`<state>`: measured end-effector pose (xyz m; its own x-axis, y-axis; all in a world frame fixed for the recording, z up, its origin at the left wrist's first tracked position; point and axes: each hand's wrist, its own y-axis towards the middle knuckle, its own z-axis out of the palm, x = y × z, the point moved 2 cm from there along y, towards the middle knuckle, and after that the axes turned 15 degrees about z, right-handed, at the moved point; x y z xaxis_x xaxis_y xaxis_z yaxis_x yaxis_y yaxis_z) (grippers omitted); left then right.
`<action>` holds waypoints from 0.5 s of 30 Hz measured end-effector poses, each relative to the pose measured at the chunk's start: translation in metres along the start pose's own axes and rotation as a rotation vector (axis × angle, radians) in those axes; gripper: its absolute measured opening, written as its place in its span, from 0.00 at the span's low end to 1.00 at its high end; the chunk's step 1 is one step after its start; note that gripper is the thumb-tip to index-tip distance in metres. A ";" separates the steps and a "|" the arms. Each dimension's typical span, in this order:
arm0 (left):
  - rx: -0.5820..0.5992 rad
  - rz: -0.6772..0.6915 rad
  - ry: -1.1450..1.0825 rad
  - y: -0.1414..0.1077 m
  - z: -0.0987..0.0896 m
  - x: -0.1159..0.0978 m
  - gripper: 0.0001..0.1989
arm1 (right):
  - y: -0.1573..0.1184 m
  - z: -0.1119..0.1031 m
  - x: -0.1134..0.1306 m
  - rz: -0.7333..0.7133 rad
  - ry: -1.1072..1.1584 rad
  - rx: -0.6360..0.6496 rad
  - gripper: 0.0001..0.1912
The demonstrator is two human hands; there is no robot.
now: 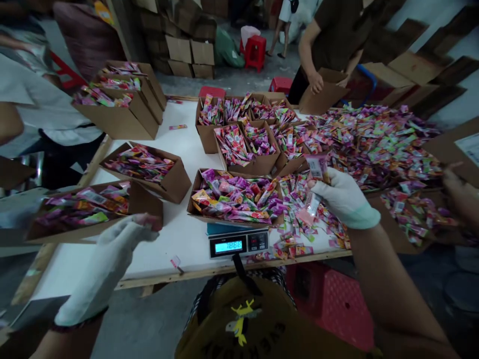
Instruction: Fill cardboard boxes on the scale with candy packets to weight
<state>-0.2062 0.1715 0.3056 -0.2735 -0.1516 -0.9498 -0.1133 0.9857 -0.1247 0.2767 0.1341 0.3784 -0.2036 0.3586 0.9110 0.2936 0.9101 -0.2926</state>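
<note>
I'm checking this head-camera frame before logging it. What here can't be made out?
- Scale: the display is lit, but its digits are too small and blurred to trust.
- Left hand: motion blur hides whether the fingers grip anything.
- Packet in the right hand: the print is too small to read.
- Box on the scale: the packets hide its bottom.
- Person with a cardboard box: cut off by the top edge.
</note>
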 end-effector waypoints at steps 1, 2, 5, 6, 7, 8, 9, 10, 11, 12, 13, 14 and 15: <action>0.037 0.081 0.022 0.000 0.008 -0.023 0.19 | 0.001 -0.001 0.000 -0.016 -0.035 -0.011 0.25; 0.058 0.148 0.029 0.000 0.016 -0.042 0.21 | 0.002 -0.005 -0.002 -0.032 -0.098 -0.035 0.23; 0.031 0.288 0.096 0.014 0.037 -0.073 0.26 | 0.006 -0.032 -0.026 -0.047 -0.429 -0.156 0.20; 0.014 0.305 0.129 0.021 0.042 -0.075 0.28 | 0.009 -0.043 -0.038 -0.033 -0.547 -0.211 0.22; 0.010 0.310 0.158 0.031 0.046 -0.074 0.29 | 0.011 -0.053 -0.051 -0.008 -0.640 -0.262 0.25; 0.034 0.312 0.192 0.041 0.051 -0.072 0.29 | 0.013 -0.059 -0.063 0.027 -0.692 -0.295 0.28; 0.088 0.326 0.246 0.051 0.057 -0.069 0.29 | 0.014 -0.061 -0.074 0.066 -0.703 -0.299 0.31; 0.175 0.352 0.317 0.061 0.064 -0.065 0.27 | 0.015 -0.057 -0.083 0.098 -0.677 -0.274 0.32; 0.282 0.372 0.393 0.071 0.072 -0.060 0.25 | 0.016 -0.048 -0.089 0.124 -0.624 -0.220 0.31; 0.384 0.363 0.456 0.079 0.081 -0.053 0.23 | 0.017 -0.033 -0.093 0.148 -0.555 -0.145 0.30; 0.447 0.308 0.468 0.086 0.090 -0.045 0.19 | 0.016 -0.015 -0.095 0.171 -0.483 -0.063 0.29; 0.460 0.222 0.422 0.092 0.096 -0.037 0.16 | 0.015 0.005 -0.095 0.193 -0.416 0.016 0.28; 0.424 0.123 0.327 0.095 0.100 -0.028 0.14 | 0.014 0.026 -0.093 0.213 -0.361 0.089 0.27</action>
<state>-0.1139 0.2770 0.2912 -0.5508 0.0182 -0.8345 0.3146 0.9305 -0.1873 0.2759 0.1184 0.2820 -0.4657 0.5760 0.6718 0.2860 0.8164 -0.5016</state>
